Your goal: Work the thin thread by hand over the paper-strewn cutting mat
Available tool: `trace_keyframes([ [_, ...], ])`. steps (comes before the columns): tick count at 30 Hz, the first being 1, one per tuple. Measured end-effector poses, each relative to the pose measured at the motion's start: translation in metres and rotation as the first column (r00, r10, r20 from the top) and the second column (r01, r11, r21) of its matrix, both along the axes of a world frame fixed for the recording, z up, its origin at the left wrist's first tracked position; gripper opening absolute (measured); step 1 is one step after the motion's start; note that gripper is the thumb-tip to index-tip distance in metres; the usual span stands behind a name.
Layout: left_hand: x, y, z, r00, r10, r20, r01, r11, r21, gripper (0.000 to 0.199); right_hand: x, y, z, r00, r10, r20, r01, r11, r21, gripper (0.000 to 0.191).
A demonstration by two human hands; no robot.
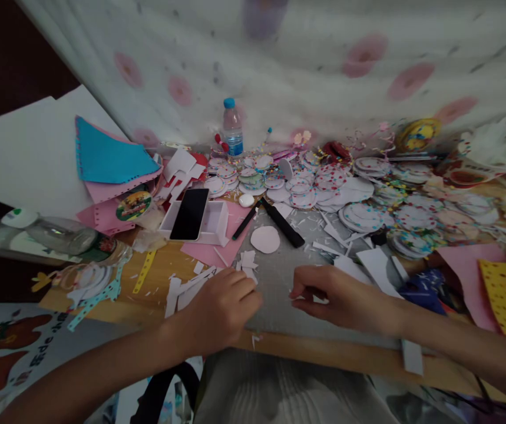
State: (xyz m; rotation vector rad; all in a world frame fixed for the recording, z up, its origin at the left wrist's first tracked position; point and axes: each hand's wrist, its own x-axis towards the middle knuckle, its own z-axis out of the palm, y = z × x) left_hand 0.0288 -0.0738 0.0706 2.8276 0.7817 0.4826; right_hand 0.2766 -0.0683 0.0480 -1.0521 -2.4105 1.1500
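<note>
My left hand (228, 306) is curled closed over the near edge of the grey work mat (274, 282), beside white paper strips. Whatever its fingers hold, if anything, is hidden. Across from it, my right hand (327, 294) has thumb and forefinger bent into a pinch. A tiny pale speck shows at those fingertips, too small to name. Beyond both hands lies a round white paper disc (265, 239), touched by neither. Behind the disc are a black pen-like tool (283, 222) and a thinner dark stick (247, 219), their far ends almost meeting.
A phone (189, 214) leans on a white box (215, 222) at left. Decorated paper discs (361, 217) are heaped along the back, near a water bottle (233, 129). Blue-handled scissors (425, 290) and paper offcuts (377, 271) lie right. Plastic bottles (71, 235) lie far left.
</note>
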Motion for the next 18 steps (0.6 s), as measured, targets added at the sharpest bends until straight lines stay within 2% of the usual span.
trace_keyframes([
  [1,0.000,0.001,0.000,0.996,0.068,0.051,-0.057,0.978,-0.199,0.024,0.001,-0.002,0.001,0.999,0.037,0.034,-0.043,0.978,0.204,0.011],
  [2,0.000,0.002,-0.001,0.986,0.142,0.086,-0.091,0.895,-0.436,0.022,0.002,-0.005,0.003,0.994,0.079,0.075,-0.103,0.900,0.423,0.016],
  [3,0.000,0.003,-0.003,0.971,0.217,0.103,-0.093,0.734,-0.672,0.019,0.004,-0.007,0.007,0.986,0.123,0.116,-0.168,0.773,0.612,0.020],
  [4,0.000,0.003,-0.005,0.954,0.285,0.096,-0.063,0.502,-0.863,0.019,0.006,-0.009,0.011,0.977,0.160,0.144,-0.213,0.624,0.751,0.022],
  [5,0.001,0.002,-0.008,0.941,0.332,0.069,-0.009,0.228,-0.974,0.022,0.008,-0.011,0.016,0.967,0.194,0.164,-0.238,0.468,0.851,0.021],
  [6,0.002,0.001,-0.012,0.934,0.355,0.037,0.054,-0.040,-0.998,0.028,0.010,-0.011,0.020,0.959,0.223,0.177,-0.244,0.323,0.914,0.019],
  [7,0.004,-0.002,-0.016,0.933,0.359,0.015,0.115,-0.258,-0.959,0.035,0.011,-0.012,0.025,0.953,0.241,0.182,-0.234,0.208,0.950,0.017],
  [8,0.005,-0.004,-0.018,0.938,0.346,0.006,0.155,-0.404,-0.902,0.040,0.013,-0.011,0.028,0.949,0.257,0.183,-0.220,0.125,0.967,0.016],
  [9,0.006,-0.006,-0.020,0.943,0.332,0.010,0.175,-0.471,-0.864,0.043,0.015,-0.010,0.030,0.947,0.267,0.180,-0.208,0.080,0.975,0.016],
  [10,0.007,-0.007,-0.019,0.947,0.322,0.021,0.180,-0.475,-0.862,0.044,0.016,-0.008,0.031,0.945,0.278,0.174,-0.202,0.075,0.977,0.014],
  [11,0.007,-0.007,-0.016,0.945,0.326,0.036,0.178,-0.417,-0.892,0.042,0.017,-0.006,0.030,0.943,0.290,0.166,-0.205,0.108,0.973,0.012],
  [12,0.005,-0.005,-0.011,0.940,0.337,0.055,0.164,-0.305,-0.938,0.038,0.018,-0.004,0.028,0.943,0.293,0.157,-0.212,0.167,0.963,0.011],
  [13,0.003,-0.003,-0.004,0.934,0.352,0.066,0.128,-0.155,-0.980,0.033,0.019,-0.002,0.025,0.947,0.285,0.145,-0.217,0.241,0.946,0.010],
  [14,0.000,0.001,0.003,0.933,0.352,0.078,0.074,0.025,-0.997,0.027,0.020,-0.001,0.022,0.958,0.261,0.120,-0.207,0.338,0.918,0.012],
  [15,-0.004,0.004,0.011,0.940,0.330,0.083,0.002,0.238,-0.971,0.022,0.021,-0.001,0.020,0.973,0.213,0.083,-0.176,0.469,0.866,0.016],
  [16,-0.007,0.007,0.019,0.949,0.305,0.081,-0.074,0.464,-0.883,0.019,0.021,-0.001,0.018,0.987,0.156,0.040,-0.129,0.620,0.774,0.023],
  [17,-0.010,0.009,0.025,0.962,0.259,0.083,-0.121,0.681,-0.722,0.018,0.020,-0.001,0.017,0.996,0.094,0.003,-0.074,0.773,0.630,0.027],
  [18,-0.012,0.011,0.030,0.978,0.197,0.071,-0.136,0.856,-0.499,0.019,0.019,-0.002,0.017,0.999,0.043,-0.029,-0.026,0.902,0.431,0.028],
])
